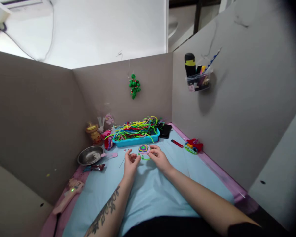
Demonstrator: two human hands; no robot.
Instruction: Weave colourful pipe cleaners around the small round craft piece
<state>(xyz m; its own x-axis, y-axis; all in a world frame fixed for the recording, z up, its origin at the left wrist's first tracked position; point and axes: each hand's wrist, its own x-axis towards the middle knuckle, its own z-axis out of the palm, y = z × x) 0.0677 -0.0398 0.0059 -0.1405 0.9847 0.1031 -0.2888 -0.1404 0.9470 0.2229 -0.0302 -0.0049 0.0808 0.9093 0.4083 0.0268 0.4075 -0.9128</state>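
A small round disc of coiled pipe cleaner [144, 149], with rings of green, purple, yellow and pink, is held at its right edge between the thumb and fingers of my right hand [160, 158]. Just left of the disc is my left hand [131, 162], its thumb and curled fingers apart with nothing visible between them. A bright green strand [145, 159] shows under the disc, between the two hands. A thin dark stick or wire [121, 163] lies on the blue cloth beside my left hand.
Behind my hands stands a blue tray [135, 142] heaped with colourful pipe cleaners. Left are a metal bowl [85, 157], a wrapper [96, 167] and a pink glue gun [67, 199]. A red cutter [177, 143] and a colourful pipe-cleaner piece [193, 145] lie right. Grey panels surround the table.
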